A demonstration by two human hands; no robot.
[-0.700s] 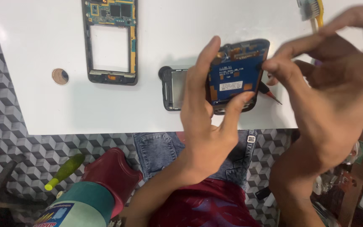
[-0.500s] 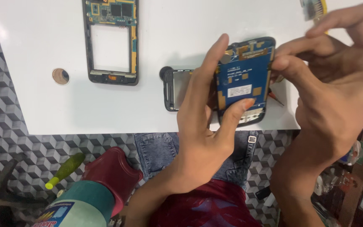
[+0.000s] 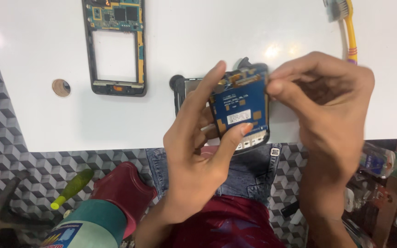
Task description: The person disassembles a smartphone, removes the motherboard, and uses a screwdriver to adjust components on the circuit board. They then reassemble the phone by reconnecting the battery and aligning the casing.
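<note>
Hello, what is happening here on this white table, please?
A person holds an opened phone with a blue circuit board in the left hand. The right hand pinches its upper right edge. On the white table lie a phone frame, another phone part and a yellow toothbrush.

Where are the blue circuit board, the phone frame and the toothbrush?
blue circuit board (image 3: 241, 105): head view, middle of its blue face.
phone frame (image 3: 115, 87): head view, bottom edge.
toothbrush (image 3: 351, 32): head view, yellow handle.

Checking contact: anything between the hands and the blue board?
Nothing visible. The left hand grips the blue board directly, thumb on its lower edge and a finger along its left side. The right hand pinches its upper right edge with bare fingertips.
</note>
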